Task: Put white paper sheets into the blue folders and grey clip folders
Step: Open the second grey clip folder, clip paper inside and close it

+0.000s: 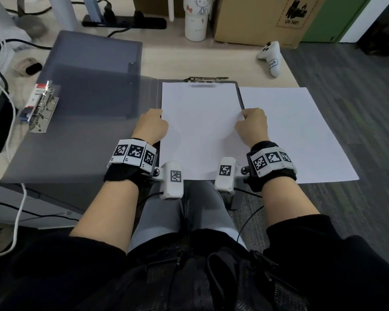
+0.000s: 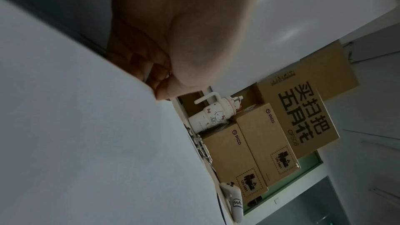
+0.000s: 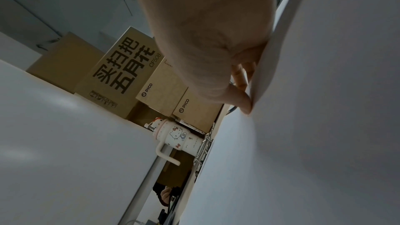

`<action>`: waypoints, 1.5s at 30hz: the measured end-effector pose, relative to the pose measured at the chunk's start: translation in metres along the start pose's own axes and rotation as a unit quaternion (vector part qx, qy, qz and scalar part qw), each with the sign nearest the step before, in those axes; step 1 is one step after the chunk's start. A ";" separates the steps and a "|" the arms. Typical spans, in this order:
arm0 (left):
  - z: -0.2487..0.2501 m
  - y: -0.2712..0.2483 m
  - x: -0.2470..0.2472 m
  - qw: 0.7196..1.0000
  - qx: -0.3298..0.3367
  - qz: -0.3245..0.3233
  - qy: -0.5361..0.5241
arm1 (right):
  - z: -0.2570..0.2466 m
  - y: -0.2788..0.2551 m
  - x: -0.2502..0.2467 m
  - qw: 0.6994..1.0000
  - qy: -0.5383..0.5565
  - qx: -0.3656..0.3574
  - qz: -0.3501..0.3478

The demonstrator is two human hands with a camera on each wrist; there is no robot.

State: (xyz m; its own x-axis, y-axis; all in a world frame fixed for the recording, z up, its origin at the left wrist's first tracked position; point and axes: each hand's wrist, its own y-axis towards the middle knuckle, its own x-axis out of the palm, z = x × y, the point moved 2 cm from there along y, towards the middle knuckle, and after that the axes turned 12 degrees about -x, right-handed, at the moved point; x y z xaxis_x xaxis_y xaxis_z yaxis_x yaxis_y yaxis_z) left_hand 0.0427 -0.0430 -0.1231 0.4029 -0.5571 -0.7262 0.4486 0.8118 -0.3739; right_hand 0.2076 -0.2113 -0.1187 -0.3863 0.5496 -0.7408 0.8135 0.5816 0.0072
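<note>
Paper sheet (image 1: 200, 129) lies on the grey clip folder (image 1: 94, 90), top edge at its clip (image 1: 206, 79); left hand (image 1: 152, 125) and right hand (image 1: 253, 126) pinch its sides. Next, probably: seat it squarely under the clip.

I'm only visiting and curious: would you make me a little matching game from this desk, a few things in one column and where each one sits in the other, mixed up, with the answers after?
Things:
1. white sheet held by both hands
2. spare white sheet
3. cartoon-cat tumbler
4. white game controller

Places:
A. far edge of the desk, beside the cardboard box
B. near the desk's right edge, beyond the papers
C. on the grey clip folder, top under the metal clip
D. flat on the desk, right of the clip folder

Pairs: 1-C, 2-D, 3-A, 4-B
</note>
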 end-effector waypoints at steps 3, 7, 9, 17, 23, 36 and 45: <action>0.000 0.000 -0.001 1.000 0.000 0.005 0.015 | 0.001 0.002 0.002 1.000 -0.023 -0.006 0.004; -0.001 -0.001 -0.002 0.999 0.006 0.021 0.031 | -0.003 0.002 0.004 0.999 -0.051 0.012 -0.011; -0.001 -0.002 -0.002 0.999 0.009 0.028 0.040 | -0.003 0.002 0.004 0.997 -0.057 0.027 -0.034; 0.000 -0.012 -0.010 0.998 0.022 0.026 0.059 | -0.009 0.006 0.002 0.991 -0.101 0.036 -0.078; -0.001 -0.010 -0.026 0.998 0.034 -0.003 0.051 | -0.019 0.006 -0.003 0.994 -0.080 0.027 -0.067; 0.055 -0.004 -0.012 0.983 0.142 -0.091 0.069 | -0.061 0.031 0.002 0.996 0.010 -0.030 -0.088; 0.073 0.035 0.006 0.966 0.152 -0.100 0.186 | -0.061 0.070 0.023 0.996 0.013 -0.017 -0.092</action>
State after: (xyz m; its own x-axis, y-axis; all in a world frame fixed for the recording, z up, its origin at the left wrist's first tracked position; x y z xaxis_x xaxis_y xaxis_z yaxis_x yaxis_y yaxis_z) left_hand 0.1192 -0.0304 -0.0983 -0.0055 -0.5497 -0.8353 0.7239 0.5741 -0.3826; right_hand 0.2289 -0.1217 -0.0947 -0.5391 0.4459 -0.7145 0.7127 0.6936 -0.1049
